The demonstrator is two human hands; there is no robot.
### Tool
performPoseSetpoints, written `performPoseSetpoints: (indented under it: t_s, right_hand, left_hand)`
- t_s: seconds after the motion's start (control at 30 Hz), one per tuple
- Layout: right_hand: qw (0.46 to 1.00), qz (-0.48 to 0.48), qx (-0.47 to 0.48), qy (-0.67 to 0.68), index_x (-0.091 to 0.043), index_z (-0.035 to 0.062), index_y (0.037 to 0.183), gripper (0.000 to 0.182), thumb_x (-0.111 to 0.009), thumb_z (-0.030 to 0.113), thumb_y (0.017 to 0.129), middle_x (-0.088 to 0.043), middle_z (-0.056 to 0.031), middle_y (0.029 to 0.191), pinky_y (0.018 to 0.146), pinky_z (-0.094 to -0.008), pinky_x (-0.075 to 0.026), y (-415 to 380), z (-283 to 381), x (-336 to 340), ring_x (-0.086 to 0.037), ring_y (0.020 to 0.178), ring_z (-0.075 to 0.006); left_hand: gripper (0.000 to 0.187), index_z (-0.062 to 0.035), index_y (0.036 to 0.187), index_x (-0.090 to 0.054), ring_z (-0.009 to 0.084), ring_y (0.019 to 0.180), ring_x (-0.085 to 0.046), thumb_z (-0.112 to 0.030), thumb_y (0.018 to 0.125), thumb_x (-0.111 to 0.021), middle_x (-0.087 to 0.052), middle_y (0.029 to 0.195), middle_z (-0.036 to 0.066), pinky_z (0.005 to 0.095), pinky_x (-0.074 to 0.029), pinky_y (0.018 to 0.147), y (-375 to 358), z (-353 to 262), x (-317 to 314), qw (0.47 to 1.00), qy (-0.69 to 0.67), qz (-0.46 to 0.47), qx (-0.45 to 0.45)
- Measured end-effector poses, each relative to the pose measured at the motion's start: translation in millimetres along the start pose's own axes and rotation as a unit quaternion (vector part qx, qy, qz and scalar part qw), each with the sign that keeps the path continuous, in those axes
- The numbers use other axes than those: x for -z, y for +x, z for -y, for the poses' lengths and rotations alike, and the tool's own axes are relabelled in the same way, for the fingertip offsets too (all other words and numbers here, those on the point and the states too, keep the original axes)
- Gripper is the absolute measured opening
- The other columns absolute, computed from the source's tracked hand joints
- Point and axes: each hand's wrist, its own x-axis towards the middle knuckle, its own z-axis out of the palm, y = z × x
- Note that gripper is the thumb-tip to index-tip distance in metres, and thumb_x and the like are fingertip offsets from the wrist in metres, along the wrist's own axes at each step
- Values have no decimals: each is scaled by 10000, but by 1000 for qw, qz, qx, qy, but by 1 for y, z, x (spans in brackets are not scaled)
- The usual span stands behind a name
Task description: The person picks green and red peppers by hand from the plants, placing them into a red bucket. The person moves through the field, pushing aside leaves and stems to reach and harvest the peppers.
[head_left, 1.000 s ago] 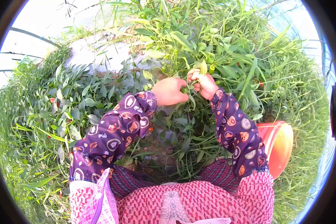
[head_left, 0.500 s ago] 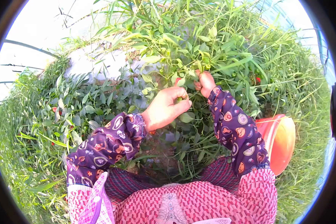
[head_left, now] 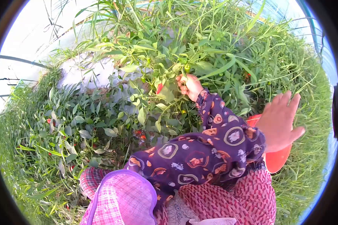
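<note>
My left arm reaches across my body to the right, and my left hand (head_left: pixel 279 123) is over the red bucket (head_left: pixel 278 160) with its fingers stretched out and nothing visible in it. The hand and sleeve hide much of the bucket. Among the pepper leaves, my right hand (head_left: pixel 190 86) has its fingers curled closed beside a stem; what they grip is hidden. Just above it hangs a small green pepper (head_left: pixel 187 68). A red pepper (head_left: pixel 160 88) hangs among leaves left of the right hand.
Dense pepper plants (head_left: pixel 90 112) with some red fruit spread to the left. Tall grass (head_left: pixel 304 93) grows on the right. Pale ground sheeting (head_left: pixel 88 73) shows at the upper left, and curved frame bars (head_left: pixel 22 60) stand at the sides.
My left hand has moved from the plant across to the right, over the bucket, and its fingers have opened. My right hand stays at the plant. The view has shifted slightly.
</note>
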Motion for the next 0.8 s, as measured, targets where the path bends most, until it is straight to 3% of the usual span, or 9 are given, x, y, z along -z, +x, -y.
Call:
performPoseSetpoints:
  t_s: [0.1, 0.13, 0.2, 0.33, 0.37, 0.5, 0.6, 0.73, 0.8]
  right_hand:
    - [999, -43, -13, 12, -562, 60, 924, 111, -497, 131, 869, -497, -18, 730, 447, -246, -331, 2, 5, 11, -379, 462, -71]
    - [999, -36, -5, 14, -564, 51, 952, 143, -518, 120, 836, -502, -21, 729, 458, -252, -343, 8, 1, 18, -387, 473, -84]
    - [999, -37, 9, -7, -570, 38, 987, 205, -543, 114, 798, -500, -21, 727, 475, -256, -354, 9, 1, 19, -398, 489, -97]
    - [1000, -6, 9, -16, -568, 17, 1057, 261, -539, 110, 815, -480, -18, 740, 489, -270, -361, 5, 2, 16, -412, 506, -99]
    - [1000, 6, -2, -4, -570, 23, 1050, 234, -532, 120, 841, -520, -27, 786, 525, -285, -391, 6, 4, 18, -455, 559, -113]
    - [998, -45, -18, -34, -596, 43, 1044, 216, -543, 181, 886, -593, -44, 839, 645, -329, -499, 0, 11, 6, -577, 700, -158]
    - [983, 19, -37, -181, -571, 31, 1126, 418, -610, 363, 876, -605, -102, 1037, 744, -342, -526, -10, 24, 8, -604, 864, -184]
    - [724, 49, -170, -667, -560, 30, 1231, 779, -577, 676, 796, -660, -117, 917, 718, -313, -528, -57, 83, -43, -642, 844, -220]
    - [564, 97, 94, -815, -622, 43, 1150, 695, -630, 630, 780, -667, -131, 871, 687, -328, -514, -76, 86, -47, -645, 765, -239]
  left_hand:
    - [175, -2, 979, -594, 295, 828, -573, -93, 832, -623, -602, 933, 143, 382, -456, 787, -44, 69, 76, 994, 9, -86, -72]
    - [100, -17, 943, -603, 187, 724, -554, -65, 856, -608, -593, 820, 63, 297, -448, 690, -70, 95, 94, 985, 71, -158, -1]
    - [66, -47, 961, -576, 27, 732, -466, -24, 907, -545, -513, 840, -53, 188, -401, 640, -123, 148, 105, 879, -180, -375, 230]
    - [167, -35, 1032, -534, 64, 755, -465, 19, 874, -527, -522, 883, -14, 219, -426, 710, -161, 210, 159, 873, 96, -430, 208]
    - [204, -5, 1038, -538, 196, 831, -554, -9, 836, -559, -532, 956, 97, 316, -460, 776, -162, 216, 168, 866, 117, -425, 236]
    - [467, -5, 1247, -503, 350, 995, -528, -61, 795, -607, -531, 1062, 188, 405, -429, 902, -161, 236, 168, 882, 172, -344, 270]
    - [443, -8, 1241, -518, 353, 1027, -521, -60, 809, -599, -529, 1116, 196, 403, -413, 929, -164, 236, 157, 894, 161, -323, 265]
    - [442, -2, 1230, -520, 357, 1058, -517, -57, 804, -624, -531, 1120, 194, 390, -423, 920, -164, 227, 149, 899, 176, -335, 220]
    - [381, 4, 1183, -555, 336, 1016, -551, -99, 824, -631, -540, 1140, 183, 385, -449, 900, -168, 242, 138, 892, 155, -359, 228]
